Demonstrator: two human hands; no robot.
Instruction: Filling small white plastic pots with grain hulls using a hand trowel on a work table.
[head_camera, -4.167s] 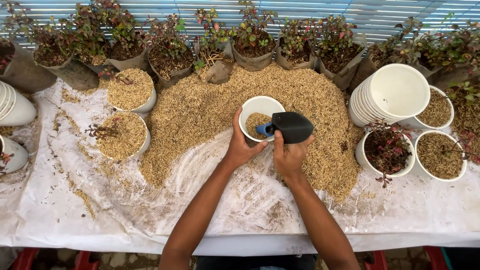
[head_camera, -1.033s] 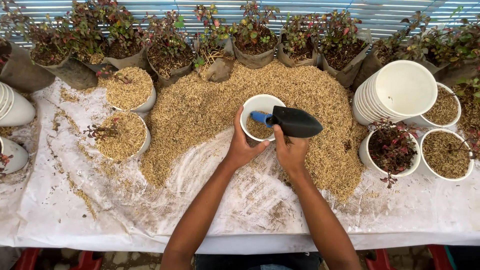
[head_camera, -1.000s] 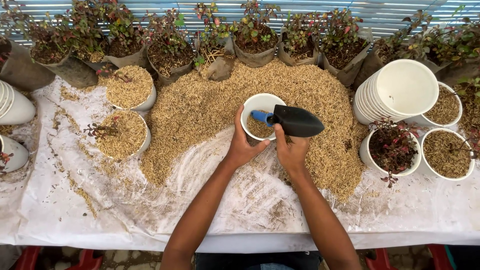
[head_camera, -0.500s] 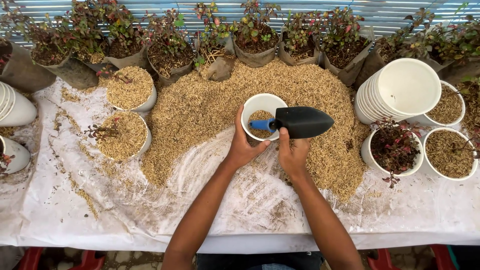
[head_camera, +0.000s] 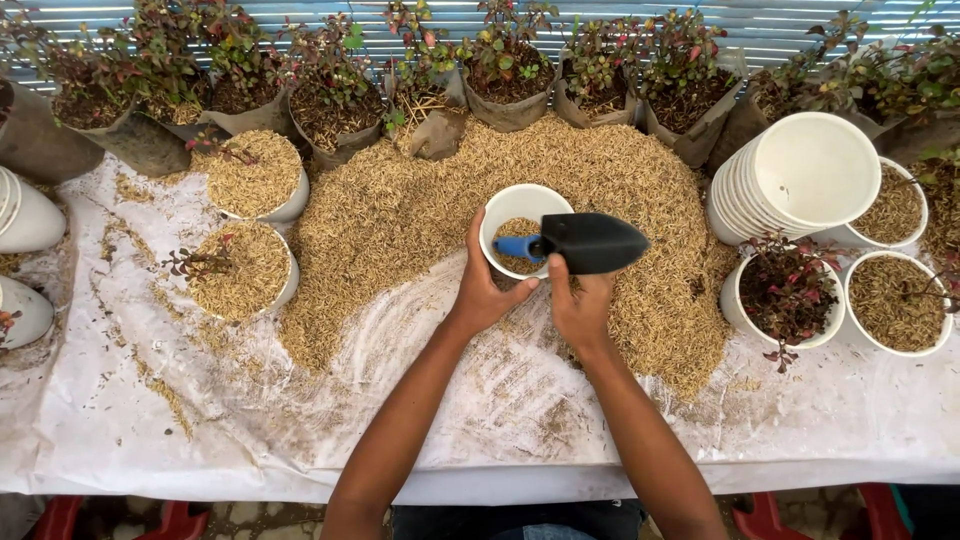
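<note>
My left hand (head_camera: 487, 290) grips the near side of a small white pot (head_camera: 524, 208) partly filled with rice husk. The pot stands at the near edge of a big husk heap (head_camera: 400, 205). A trowel (head_camera: 585, 243) with a black blade and a blue handle lies level across the pot's right rim, its handle end over the pot and its blade pointing right. My right hand (head_camera: 582, 305) holds the trowel from below at the blade's near edge, thumb up against it, fingers hidden under the blade.
A white sheet (head_camera: 250, 420) covers the table. Two husk-filled pots (head_camera: 250, 180) stand at left, a tilted stack of white pots (head_camera: 800, 180) at right beside a planted pot (head_camera: 785, 295) and husk-filled pots (head_camera: 895, 300). Bagged seedlings (head_camera: 500, 70) line the far edge.
The trowel has swung from tilted over the pot to lying level and has shifted a little to the right. My left hand has kept its hold on the pot.
</note>
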